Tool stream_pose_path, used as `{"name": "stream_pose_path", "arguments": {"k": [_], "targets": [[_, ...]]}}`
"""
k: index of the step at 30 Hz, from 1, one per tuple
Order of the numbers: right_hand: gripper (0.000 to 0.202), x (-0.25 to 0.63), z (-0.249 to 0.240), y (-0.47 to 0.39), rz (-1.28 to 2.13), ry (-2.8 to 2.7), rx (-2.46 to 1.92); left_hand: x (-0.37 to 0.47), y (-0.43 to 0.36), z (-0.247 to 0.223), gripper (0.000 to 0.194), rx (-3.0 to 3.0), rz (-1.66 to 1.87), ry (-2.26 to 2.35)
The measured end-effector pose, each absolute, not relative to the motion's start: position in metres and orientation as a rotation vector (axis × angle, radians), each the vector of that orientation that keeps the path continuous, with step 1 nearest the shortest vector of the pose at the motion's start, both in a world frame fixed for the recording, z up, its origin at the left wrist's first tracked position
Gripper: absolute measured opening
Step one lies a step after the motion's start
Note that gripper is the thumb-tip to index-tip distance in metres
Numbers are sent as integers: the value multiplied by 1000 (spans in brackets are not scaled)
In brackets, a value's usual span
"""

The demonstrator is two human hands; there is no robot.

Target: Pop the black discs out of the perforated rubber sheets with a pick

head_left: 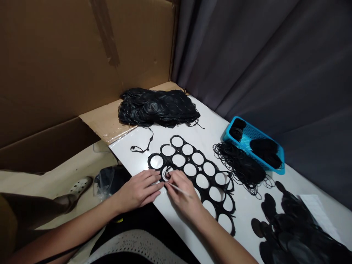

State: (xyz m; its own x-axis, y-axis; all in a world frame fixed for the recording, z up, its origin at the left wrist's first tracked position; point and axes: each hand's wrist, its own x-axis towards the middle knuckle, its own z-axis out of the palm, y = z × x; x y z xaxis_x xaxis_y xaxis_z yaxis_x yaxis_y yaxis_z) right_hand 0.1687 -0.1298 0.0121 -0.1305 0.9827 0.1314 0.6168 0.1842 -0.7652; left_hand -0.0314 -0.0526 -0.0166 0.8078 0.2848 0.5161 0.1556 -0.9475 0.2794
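Observation:
A black rubber-like sheet (211, 182) with rows of round holes lies on the white table in front of me. My left hand (143, 187) rests at its near left corner, fingers stretched out and pressing on the edge. My right hand (183, 192) pinches a thin pale stick (180, 190) whose tip is near the left fingertips. A thin black loop (167, 171) shows at the right fingers, over one of the holes; whether they grip it I cannot tell.
A thick black bundle (159, 108) lies at the back by cardboard (107, 121). To the right are a blue basket (249, 136) holding black pieces, tangled black rings (239, 161), black discs (294, 234) and white paper (316, 211). A black strip (152, 135) lies behind the sheet. A person's shoe (79, 189) shows left.

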Motion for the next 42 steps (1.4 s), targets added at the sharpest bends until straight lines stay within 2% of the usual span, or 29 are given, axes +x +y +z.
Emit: {"name": "stream_pose_path", "arguments": {"k": [4,8,11,13,18,23,26,29,42], "targets": [[21,179,13,-122,417,-2093,-1498,-30,-52,-17,25,2758,861,333],[16,226,21,-83,103,-1689,-1774,-30,-51,-18,25,2747,870,336],[16,256,29,-55,38,-1438,-1865,-31,-52,-18,26,2740,852,335],[18,261,31,-45,211,-1356,-1842,-32,-53,-18,28,2731,842,327],[27,227,23,-38,1157,-951,-1469,-38,-53,-18,31,2712,953,427],[26,186,14,-51,1467,-924,-1300,-49,-43,-22,26,2738,1051,646],[17,171,14,-62,1382,-1277,-1352,-53,-39,-24,24,2763,1041,636],[18,164,13,-67,1165,-1571,-1395,-55,-37,-24,25,2783,1029,612],[19,156,14,-73,899,-1777,-1385,-51,-35,-19,22,2788,985,579]]}}
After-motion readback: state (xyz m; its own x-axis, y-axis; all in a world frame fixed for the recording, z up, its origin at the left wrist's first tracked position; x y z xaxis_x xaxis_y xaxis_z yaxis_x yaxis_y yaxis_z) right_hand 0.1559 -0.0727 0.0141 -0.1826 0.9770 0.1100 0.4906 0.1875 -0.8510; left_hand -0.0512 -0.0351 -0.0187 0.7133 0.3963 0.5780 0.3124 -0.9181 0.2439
